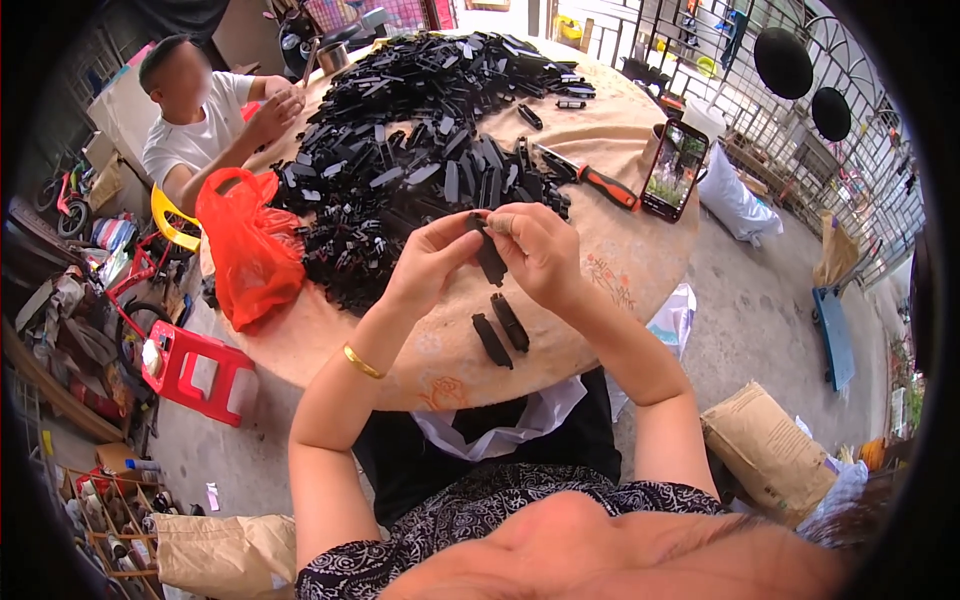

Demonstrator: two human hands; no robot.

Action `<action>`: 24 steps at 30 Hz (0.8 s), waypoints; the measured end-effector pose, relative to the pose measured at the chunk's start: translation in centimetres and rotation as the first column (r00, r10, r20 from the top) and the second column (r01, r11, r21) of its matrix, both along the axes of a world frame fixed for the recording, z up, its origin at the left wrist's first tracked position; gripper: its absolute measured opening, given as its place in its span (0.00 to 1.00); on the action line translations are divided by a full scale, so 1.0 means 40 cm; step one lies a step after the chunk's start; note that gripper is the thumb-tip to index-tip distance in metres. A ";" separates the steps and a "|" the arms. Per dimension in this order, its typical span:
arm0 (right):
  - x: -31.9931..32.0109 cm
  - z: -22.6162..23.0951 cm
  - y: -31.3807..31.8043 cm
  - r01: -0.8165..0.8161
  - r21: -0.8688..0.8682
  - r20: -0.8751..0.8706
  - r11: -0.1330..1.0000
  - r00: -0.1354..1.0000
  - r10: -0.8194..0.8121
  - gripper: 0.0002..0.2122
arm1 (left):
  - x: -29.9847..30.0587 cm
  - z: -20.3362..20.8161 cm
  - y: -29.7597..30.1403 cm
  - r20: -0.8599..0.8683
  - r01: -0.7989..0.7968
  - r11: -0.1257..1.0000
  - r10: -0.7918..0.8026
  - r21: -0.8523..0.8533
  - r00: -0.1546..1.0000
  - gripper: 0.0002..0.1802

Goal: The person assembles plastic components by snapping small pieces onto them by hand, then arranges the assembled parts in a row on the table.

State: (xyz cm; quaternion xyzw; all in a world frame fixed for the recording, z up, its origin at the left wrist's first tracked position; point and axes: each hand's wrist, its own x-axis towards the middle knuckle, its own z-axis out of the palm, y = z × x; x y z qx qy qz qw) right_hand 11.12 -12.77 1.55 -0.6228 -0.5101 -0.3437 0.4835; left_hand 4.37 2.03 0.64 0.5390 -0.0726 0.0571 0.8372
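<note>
Currently, your left hand (432, 262) and right hand (540, 250) hold one black piece (489, 259) over the desk (435, 338) — each grip pinching it near its upper end. Two similar pieces (510, 322) lie side by side nearer you, with a black heap (420, 160) beyond.
</note>
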 end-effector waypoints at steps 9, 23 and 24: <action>-0.005 0.002 -0.008 -0.005 -0.206 0.005 0.979 1.000 0.006 0.10 | -0.005 -0.008 0.011 -0.017 -0.022 0.998 0.023 0.055 1.000 0.14; -0.061 -0.016 -0.116 -0.025 -0.435 -0.471 0.900 0.859 -0.204 0.17 | -0.034 0.038 0.021 0.101 -0.114 0.517 0.054 0.848 0.993 0.22; -0.058 -0.026 -0.136 -0.020 -0.439 -0.471 0.898 0.857 -0.210 0.17 | -0.049 0.083 0.024 -0.013 0.016 0.364 -0.011 0.931 1.000 0.21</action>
